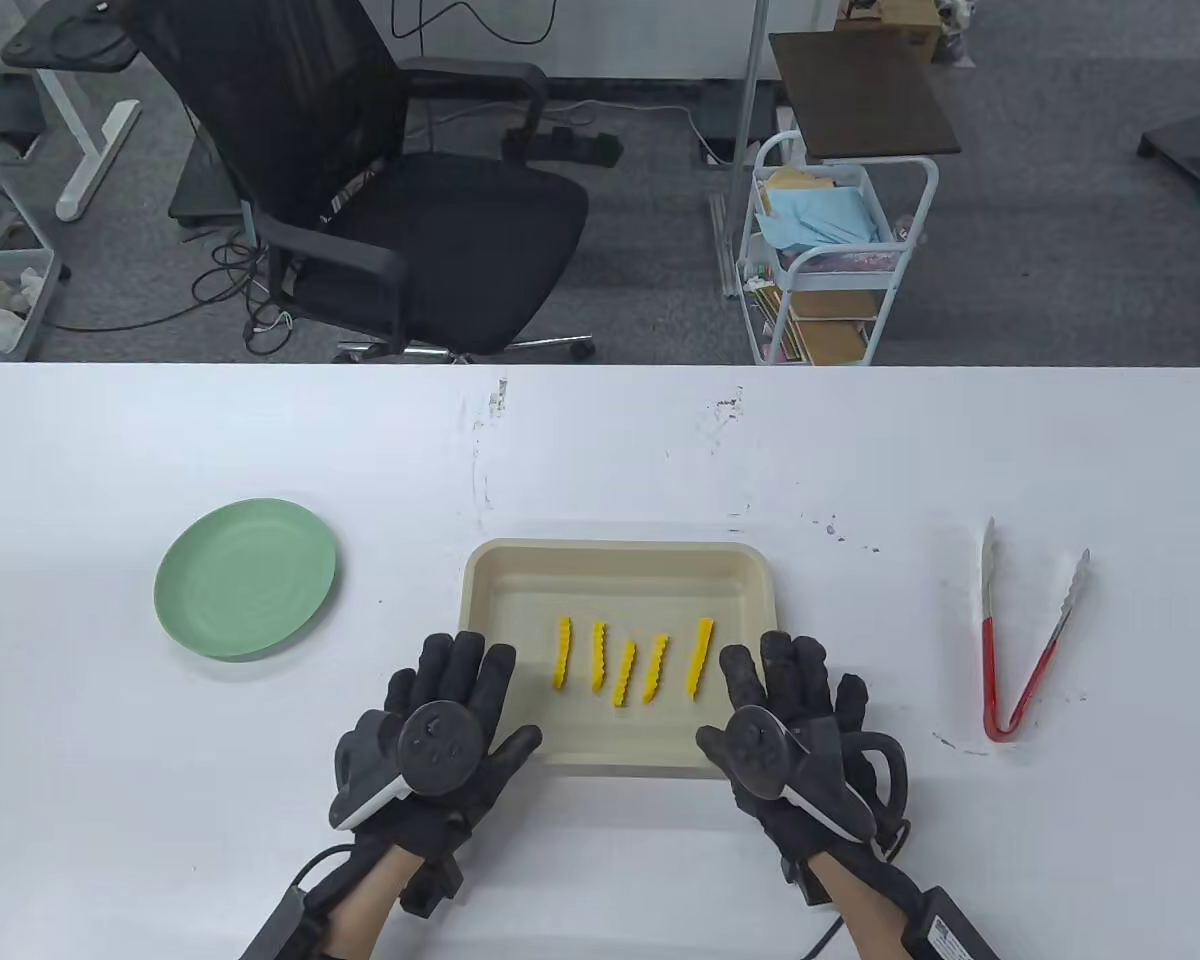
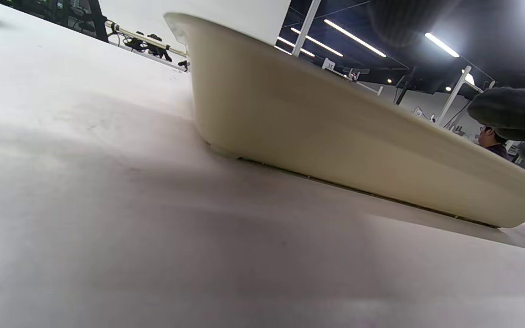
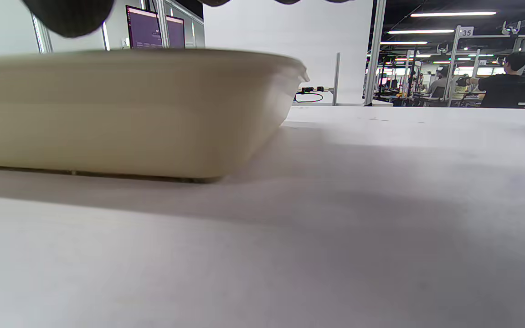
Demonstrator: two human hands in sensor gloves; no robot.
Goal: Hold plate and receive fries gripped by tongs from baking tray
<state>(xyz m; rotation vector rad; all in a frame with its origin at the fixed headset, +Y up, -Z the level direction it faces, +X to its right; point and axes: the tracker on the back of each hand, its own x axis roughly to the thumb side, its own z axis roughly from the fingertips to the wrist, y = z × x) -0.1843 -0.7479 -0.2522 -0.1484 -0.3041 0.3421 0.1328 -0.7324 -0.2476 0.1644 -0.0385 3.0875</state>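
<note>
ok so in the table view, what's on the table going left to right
green plate → left hand → beige baking tray holding five yellow fries → right hand → red-handled tongs. Both hands sit at the tray's near corners, so their spots overlap its edges.

We see the fries (image 1: 628,660) in the baking tray (image 1: 620,570), mid-counter (image 1: 600,440); plate (image 1: 246,578) left, tongs (image 1: 1022,640) right.

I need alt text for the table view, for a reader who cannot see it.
Two gloved hands, left hand and right hand, lie flat at the near corners of a beige baking tray holding five fries. A green plate sits left, red-handled tongs right.
</note>
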